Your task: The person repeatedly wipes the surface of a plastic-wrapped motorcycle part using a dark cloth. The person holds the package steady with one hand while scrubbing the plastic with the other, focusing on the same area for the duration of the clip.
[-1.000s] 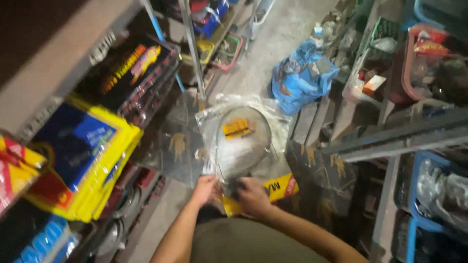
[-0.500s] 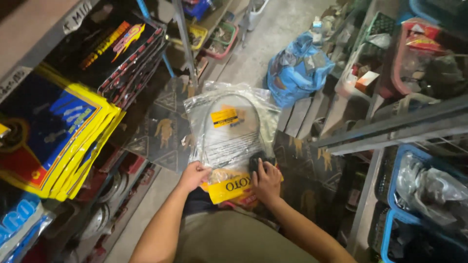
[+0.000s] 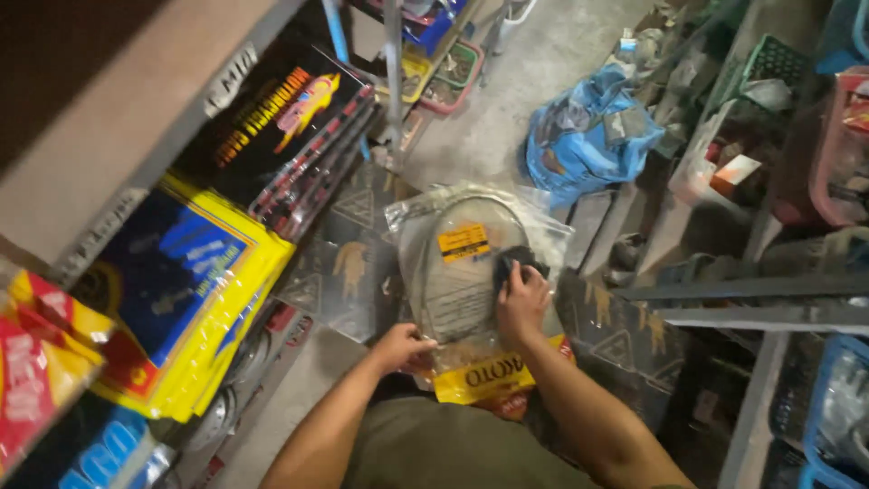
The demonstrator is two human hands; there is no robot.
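Clear plastic packet (image 3: pixel 471 272) of coiled cable gripped at lower edge by left hand (image 3: pixel 400 347); right hand (image 3: pixel 522 299) fingers pressed flat on packet face, small black object beneath. Packet best kept level, supported.

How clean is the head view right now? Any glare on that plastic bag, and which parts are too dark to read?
Head view: mostly sharp; mild glare streaks on the clear plastic bag between the left hand and right hand; the top-left shelf is in deep shadow; the right-side crates are dim; the edges bend slightly from the wide lens.
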